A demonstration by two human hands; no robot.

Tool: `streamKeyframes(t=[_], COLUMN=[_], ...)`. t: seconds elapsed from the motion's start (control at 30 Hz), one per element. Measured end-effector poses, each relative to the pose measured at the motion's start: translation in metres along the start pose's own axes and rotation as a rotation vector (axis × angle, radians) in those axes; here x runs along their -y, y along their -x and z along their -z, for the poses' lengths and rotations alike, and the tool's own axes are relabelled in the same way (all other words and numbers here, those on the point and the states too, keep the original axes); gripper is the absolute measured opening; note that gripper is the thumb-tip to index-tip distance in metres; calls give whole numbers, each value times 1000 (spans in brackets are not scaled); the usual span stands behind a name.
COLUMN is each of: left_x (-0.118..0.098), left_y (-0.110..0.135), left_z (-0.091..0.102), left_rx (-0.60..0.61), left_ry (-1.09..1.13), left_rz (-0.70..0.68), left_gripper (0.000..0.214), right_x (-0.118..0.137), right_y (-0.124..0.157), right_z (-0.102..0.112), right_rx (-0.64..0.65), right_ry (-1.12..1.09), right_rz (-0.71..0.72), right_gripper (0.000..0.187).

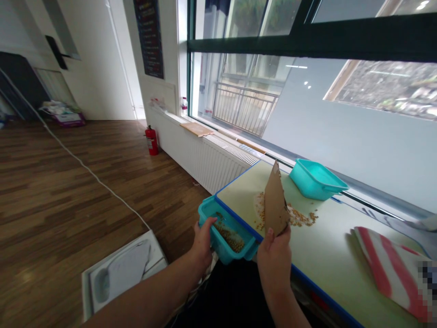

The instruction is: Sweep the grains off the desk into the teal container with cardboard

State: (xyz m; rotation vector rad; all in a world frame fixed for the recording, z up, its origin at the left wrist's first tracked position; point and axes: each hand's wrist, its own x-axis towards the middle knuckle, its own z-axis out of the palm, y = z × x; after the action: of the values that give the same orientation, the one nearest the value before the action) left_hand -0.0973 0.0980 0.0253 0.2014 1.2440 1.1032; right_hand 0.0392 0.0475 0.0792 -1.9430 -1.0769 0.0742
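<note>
My left hand [204, 241] grips the near rim of a teal plastic tray [218, 214], held just below the edge of the pale green table [324, 255]. Some tan grains lie inside that tray. My right hand [275, 255] pinches a brown piece of cardboard [275, 205], standing upright on the table at its edge. A scatter of the same tan grains [300, 217] lies on the table behind the cardboard.
A second teal tray [317, 180] sits farther back on the table by the window. A red-and-white striped cloth [389, 269] lies at the right. On the wooden floor are a white scale-like object [119, 273], a white cable [85, 166] and a red fire extinguisher [151, 140].
</note>
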Motion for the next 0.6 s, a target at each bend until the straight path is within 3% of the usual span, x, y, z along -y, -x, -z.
streamKeyframes(t=[0.3,0.6], left_x=[-2,-4], left_y=[11,-2], left_z=[-6,-5], left_rx=[-23,-35], left_ry=[28,21], left_rz=[18,-31], left_gripper=[62,63], right_x=[4,12], right_y=[8,12], right_z=[-7,-12], right_rx=[-31,0], right_ry=[-43,-94], right_rz=[23,-10], right_gripper=[58,61])
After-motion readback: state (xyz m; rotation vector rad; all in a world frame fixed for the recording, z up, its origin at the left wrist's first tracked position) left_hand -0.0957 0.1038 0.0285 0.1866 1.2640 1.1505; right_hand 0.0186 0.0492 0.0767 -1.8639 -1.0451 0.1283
